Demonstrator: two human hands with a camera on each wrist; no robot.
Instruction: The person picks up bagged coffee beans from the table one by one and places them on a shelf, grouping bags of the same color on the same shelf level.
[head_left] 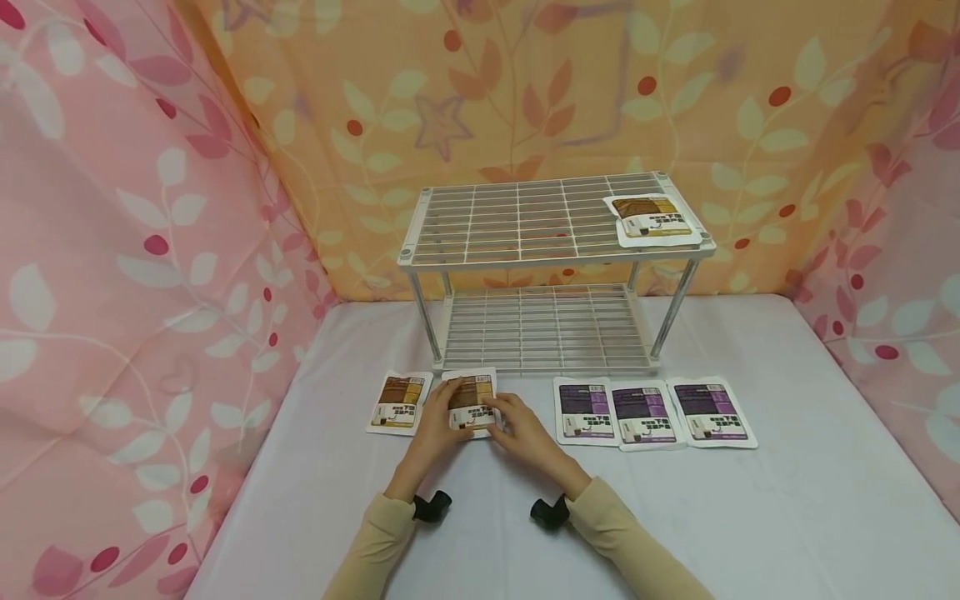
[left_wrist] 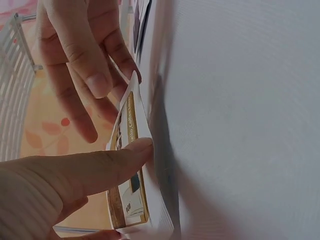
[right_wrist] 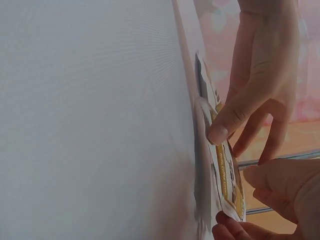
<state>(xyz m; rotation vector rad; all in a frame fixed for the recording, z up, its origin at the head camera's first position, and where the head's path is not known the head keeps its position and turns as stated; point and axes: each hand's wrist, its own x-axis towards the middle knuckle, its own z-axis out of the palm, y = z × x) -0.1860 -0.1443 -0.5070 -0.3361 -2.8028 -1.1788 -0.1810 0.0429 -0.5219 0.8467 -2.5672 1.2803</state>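
A flat white coffee pouch with a brown-and-gold label lies just in front of the rack. My left hand grips its left side, thumb on the near edge and other fingers reaching toward the far side. Seen from the left wrist, that thumb presses the label's border, and the pouch stands slightly off the cloth, casting a shadow. My right hand is at the pouch's right side. One fingertip meets its corner while the thumb hovers apart. A second brown pouch lies just left of my left hand.
A two-tier white wire rack stands behind, with another brown pouch on its top right corner. Right of my hands lie three purple-labelled pouches: one, another and a third. Floral curtains enclose the white-covered table.
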